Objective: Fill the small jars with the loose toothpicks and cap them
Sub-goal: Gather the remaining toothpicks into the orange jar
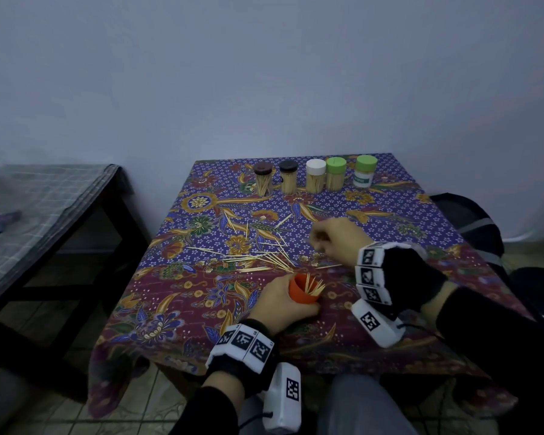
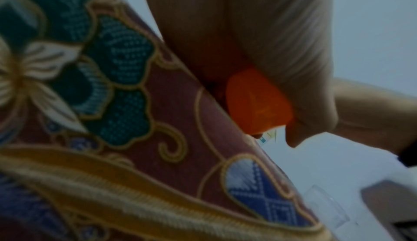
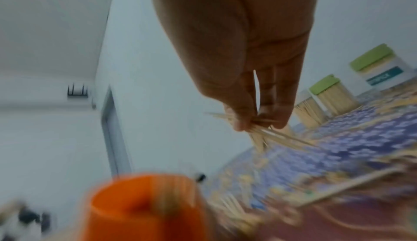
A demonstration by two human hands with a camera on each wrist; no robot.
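Note:
A small orange jar stands uncapped near the table's front, tilted a little, with several toothpicks sticking out of its mouth. My left hand grips its side; in the left wrist view the fingers wrap the orange jar. Loose toothpicks lie scattered on the cloth beyond it. My right hand hovers right of that pile. In the right wrist view its fingertips pinch a small bunch of toothpicks above the cloth, with the orange jar blurred below.
Along the far edge stand several capped jars of toothpicks: brown lid, dark lid, white lid, green lid, and a labelled green-lidded one. A batik cloth covers the table. A bench is on the left.

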